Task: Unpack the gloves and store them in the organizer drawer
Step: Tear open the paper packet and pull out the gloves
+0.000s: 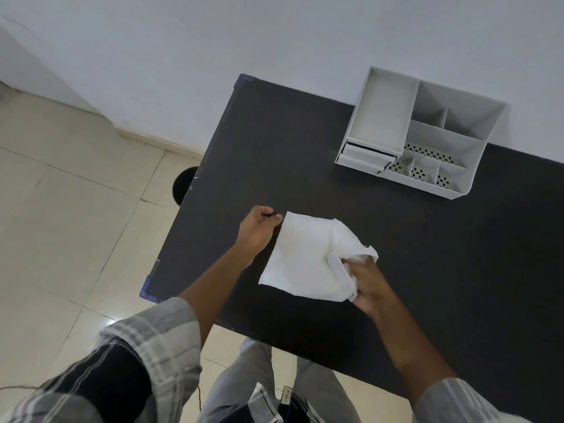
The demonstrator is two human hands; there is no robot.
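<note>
Two hands work on one white plastic packet [308, 254] that lies on the near-left part of the black table [305, 148]. The left hand [259, 230] is closed in a pinch at the packet's far-left corner and holds that end in place. The right hand [366, 285] is closed on the packet's crumpled right end, where the film bunches up and a loose flap stands clear of the table.

No gloves are visible outside the packet; its contents cannot be told through the white film. Judged from this, the unpacking step is in its opening phase and nothing is extracted yet.

The grey desk organizer [427, 138] stands at the far right of the table, against the wall, well apart from the packet. Its open compartments look empty. The organizer drawer [363, 158], at the front-left base of the unit, appears pulled out slightly, but whether far enough to load cannot be told.

Remaining work, as judged: open the packet fully, withdraw the gloves, open the drawer as needed, place the gloves inside, and close the drawer.
</note>
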